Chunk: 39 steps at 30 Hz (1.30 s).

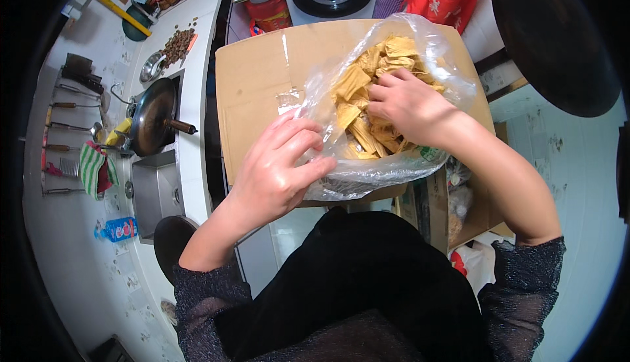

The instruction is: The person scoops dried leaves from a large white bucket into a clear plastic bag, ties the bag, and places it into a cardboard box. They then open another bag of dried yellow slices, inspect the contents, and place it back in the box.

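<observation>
A clear plastic bag lies wide at the mouth on a closed cardboard box. Inside it are many yellow, wrinkled dried pieces, perhaps dried tofu skin. My right hand reaches into the bag, its fingertips down among the pieces; whether they grip one is hidden. At the bag's left edge is my left hand, fingers curled at the thin plastic, and its hold on the film cannot be made out.
Left of the box runs a white counter with a wok, a steel sink, a metal bowl and a heap of small brown pieces. A washing machine stands beyond the box. Below right is an open carton holding bags.
</observation>
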Each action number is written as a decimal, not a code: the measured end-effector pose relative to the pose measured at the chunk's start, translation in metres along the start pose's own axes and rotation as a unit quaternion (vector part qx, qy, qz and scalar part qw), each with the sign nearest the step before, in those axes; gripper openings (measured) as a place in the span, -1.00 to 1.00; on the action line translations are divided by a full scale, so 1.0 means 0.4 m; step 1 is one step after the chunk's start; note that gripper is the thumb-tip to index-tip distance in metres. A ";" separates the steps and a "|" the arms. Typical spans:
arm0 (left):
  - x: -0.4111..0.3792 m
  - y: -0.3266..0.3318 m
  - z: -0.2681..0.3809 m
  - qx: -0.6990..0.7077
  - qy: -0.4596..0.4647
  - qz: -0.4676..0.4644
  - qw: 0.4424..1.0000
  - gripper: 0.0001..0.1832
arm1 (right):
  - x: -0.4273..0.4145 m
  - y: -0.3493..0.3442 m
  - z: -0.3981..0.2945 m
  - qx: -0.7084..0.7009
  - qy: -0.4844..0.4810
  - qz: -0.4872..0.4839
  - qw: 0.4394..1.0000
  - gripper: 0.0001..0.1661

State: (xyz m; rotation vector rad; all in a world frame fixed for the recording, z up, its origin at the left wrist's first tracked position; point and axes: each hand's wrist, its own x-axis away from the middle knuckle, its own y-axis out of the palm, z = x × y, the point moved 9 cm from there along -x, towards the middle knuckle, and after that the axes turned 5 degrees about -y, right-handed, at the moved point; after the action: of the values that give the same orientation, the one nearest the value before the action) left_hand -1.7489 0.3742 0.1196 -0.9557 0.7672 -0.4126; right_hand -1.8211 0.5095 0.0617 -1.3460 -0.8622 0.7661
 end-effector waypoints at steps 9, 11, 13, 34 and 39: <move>-0.004 -0.006 0.007 -0.005 0.008 -0.002 1.000 -0.67 | 0.100 -0.097 0.000 -0.087 0.022 0.034 0.995 -0.77; -0.004 -0.007 0.008 -0.005 0.010 -0.003 1.000 -0.67 | 0.098 -0.098 -0.001 -0.084 0.017 0.029 0.996 -0.71; -0.005 -0.010 0.009 -0.007 0.010 -0.004 1.000 -0.68 | 0.088 -0.097 -0.001 -0.091 0.005 0.031 0.995 -0.56; 0.008 -0.007 0.004 -0.001 0.018 0.010 1.000 -0.68 | 0.064 -0.098 -0.045 -0.093 0.011 0.026 0.995 -0.58; 0.004 -0.007 0.006 -0.002 0.017 0.001 1.000 -0.66 | 0.081 -0.127 -0.071 -0.098 0.001 0.033 0.995 -0.69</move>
State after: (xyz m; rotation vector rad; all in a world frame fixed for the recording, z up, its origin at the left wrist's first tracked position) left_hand -1.7461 0.3733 0.1222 -0.9532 0.8003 -0.4272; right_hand -1.7814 0.5194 0.1145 -1.5543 -0.9135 0.7467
